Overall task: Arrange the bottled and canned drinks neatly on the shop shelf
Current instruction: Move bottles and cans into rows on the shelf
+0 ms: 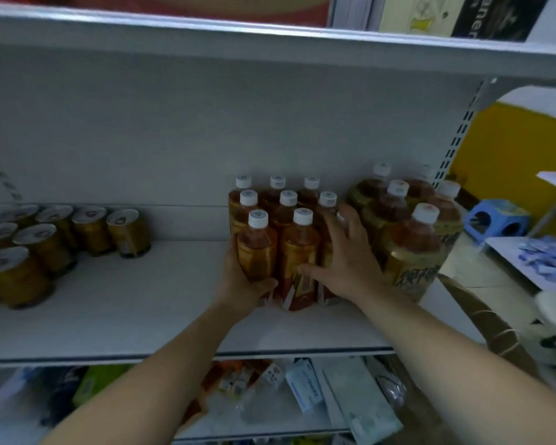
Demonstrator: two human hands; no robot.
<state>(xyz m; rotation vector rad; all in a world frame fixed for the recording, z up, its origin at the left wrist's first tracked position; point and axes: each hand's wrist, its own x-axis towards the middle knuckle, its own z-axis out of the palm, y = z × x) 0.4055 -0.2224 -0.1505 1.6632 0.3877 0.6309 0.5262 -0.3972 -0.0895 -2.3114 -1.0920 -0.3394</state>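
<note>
Small tea bottles (284, 220), centre frame, clustered on white shelf (142, 300). Left hand (241, 284) grips front-left bottle (257, 248) at base; right hand (350, 261) spread flat against cluster's right side. Large bottles (408, 242) right; gold cans (45, 242) left.

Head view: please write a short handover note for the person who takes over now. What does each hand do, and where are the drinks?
Left hand grips the front-left small amber plastic bottle with white cap.
Right hand open, fingers pressing the right side of that block of small amber bottles.
Large amber white-capped bottles stand right of it, round gold cans far left, all on the white metal shelf.
Done: small bottles in rows. Left: probably square the front row, tidy the cans.
</note>
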